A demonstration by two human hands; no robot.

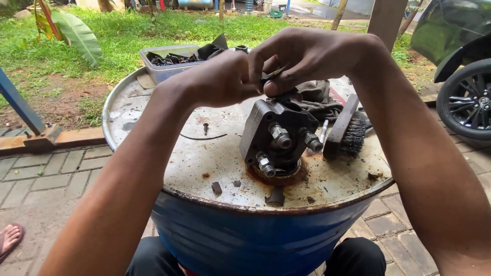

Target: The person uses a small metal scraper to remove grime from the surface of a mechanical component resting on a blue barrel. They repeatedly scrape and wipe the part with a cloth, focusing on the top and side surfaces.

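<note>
- Blue drum [245, 235], centre frame: its rusty lid is used as a workbench.
- Metal pump body [276, 135], mid-lid: stood upright so its top is reachable.
- Wire brush [345, 134], right of it: kept within reach.
- Left hand [220, 79] and right hand [307, 56], above the body: fingers are pressed together, pinching a small dark part [273, 75].

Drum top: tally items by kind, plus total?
Metal pump body: 1, threaded fittings on it: 3
Wire brush: 1
Dark rag: 1
Plastic tray of parts: 1
Total on the blue drum: 4
The left hand and right hand pinch a small part above the pump body.
</note>
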